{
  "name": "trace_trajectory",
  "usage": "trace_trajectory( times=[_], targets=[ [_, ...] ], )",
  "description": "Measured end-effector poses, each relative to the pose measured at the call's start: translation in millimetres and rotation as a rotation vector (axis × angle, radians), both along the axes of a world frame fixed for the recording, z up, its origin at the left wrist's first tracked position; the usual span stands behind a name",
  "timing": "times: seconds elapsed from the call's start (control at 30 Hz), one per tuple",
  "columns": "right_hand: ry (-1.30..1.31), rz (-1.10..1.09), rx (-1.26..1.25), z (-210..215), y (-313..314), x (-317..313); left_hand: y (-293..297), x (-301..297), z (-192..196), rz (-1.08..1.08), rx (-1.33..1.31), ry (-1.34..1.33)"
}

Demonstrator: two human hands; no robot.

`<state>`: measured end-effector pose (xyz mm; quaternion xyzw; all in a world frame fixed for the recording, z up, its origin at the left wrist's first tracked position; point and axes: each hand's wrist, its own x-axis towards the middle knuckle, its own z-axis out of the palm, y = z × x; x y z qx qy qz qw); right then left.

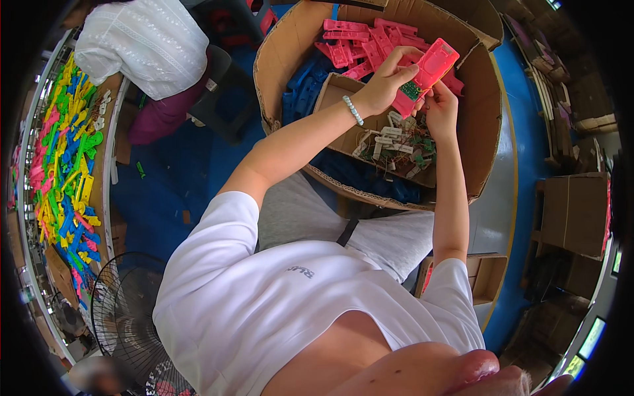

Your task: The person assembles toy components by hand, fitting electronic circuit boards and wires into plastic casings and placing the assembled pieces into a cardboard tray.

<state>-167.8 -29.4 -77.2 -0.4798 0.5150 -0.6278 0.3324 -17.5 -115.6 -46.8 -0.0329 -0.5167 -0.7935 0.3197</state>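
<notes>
- The left hand (383,86) holds a pink plastic case (428,74) with its fingers wrapped round it
- The right hand (441,109) pinches the low end of the pink case, near a small green circuit board (411,90) on it
- The case is up in the air, over a big cardboard box (485,105)
- Inside the big box lie more pink parts (360,39), blue parts (304,79) and a small box (343,89) with little wired bits (396,145)

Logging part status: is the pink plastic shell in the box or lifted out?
Lifted out: both hands, left hand and right hand, hold the pink shell above the cardboard box.
</notes>
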Motion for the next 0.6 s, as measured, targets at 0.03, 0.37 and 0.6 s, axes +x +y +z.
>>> trace_trajectory(
  times=[0.03, 0.37, 0.6],
  targets=[
    [-0.049, -0.024, -0.001, 2, 0, 9, -1, 2, 1, -0.003, -0.004, -0.003],
    [-0.468, -0.038, -0.322, 41, -5, 24, -15, 5, -5, 0.275, -0.395, -0.07],
    [-0.448, -0.068, -0.324, 37, -3, 34, -14, 13, -10, 0.382, -0.657, -0.18]
  ],
)
